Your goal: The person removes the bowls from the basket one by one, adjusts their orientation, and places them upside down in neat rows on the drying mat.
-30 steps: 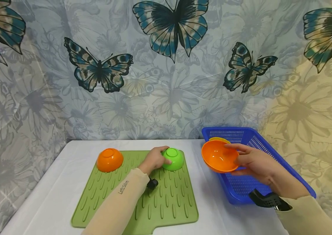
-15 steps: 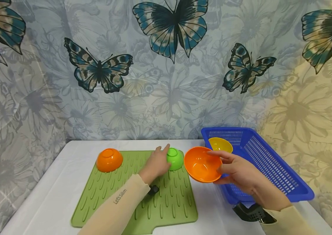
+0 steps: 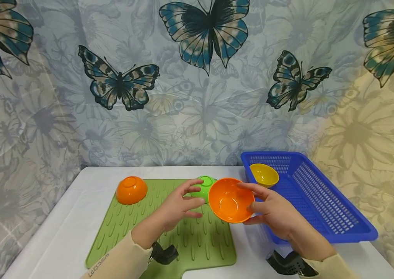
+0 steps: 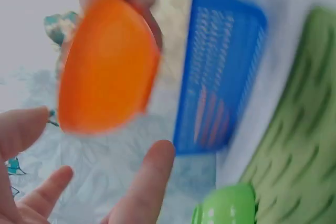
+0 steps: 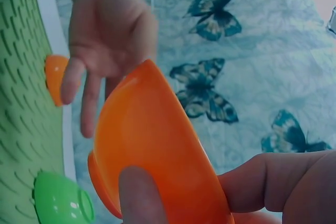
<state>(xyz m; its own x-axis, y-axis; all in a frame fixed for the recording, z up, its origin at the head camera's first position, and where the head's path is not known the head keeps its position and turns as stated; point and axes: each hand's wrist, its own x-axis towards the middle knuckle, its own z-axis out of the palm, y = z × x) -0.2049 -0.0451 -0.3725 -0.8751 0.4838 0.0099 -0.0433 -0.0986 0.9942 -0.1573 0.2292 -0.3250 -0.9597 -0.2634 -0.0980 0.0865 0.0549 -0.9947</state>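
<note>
Held orange bowl [image 3: 231, 200] shifted left; two orange, one green [image 3: 203, 186], one yellow [image 3: 264, 174].

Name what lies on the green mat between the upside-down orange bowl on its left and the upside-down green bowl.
In the head view, only bare ribbed green mat lies between the upside-down orange bowl and the green bowl; the left hand hovers nearer the camera.
</note>
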